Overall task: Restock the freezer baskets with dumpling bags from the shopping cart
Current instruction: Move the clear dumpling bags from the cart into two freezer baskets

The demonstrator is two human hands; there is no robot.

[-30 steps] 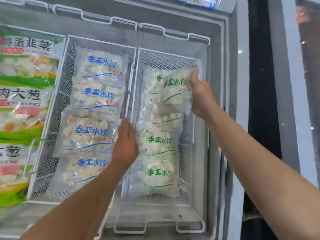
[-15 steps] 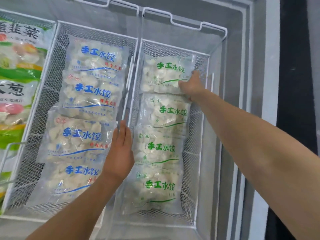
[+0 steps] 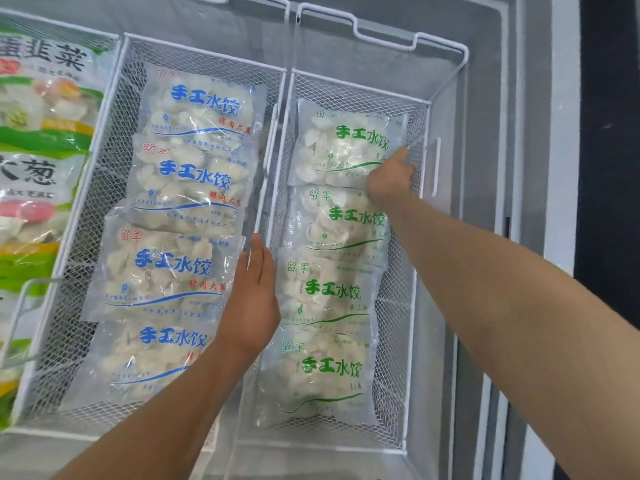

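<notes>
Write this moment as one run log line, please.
right hand on farthest green-print bag | left hand flat between baskets | right basket: four green-print bags

Two white wire baskets sit side by side in the freezer. The right basket [image 3: 420, 237] holds four green-lettered dumpling bags in a row; the right hand [image 3: 389, 181] presses on the lower right corner of the far bag [image 3: 346, 143]. The left hand [image 3: 251, 299], fingers straight, rests on the divider beside the blue-lettered bags [image 3: 166, 268] in the left basket [image 3: 114, 109].
</notes>
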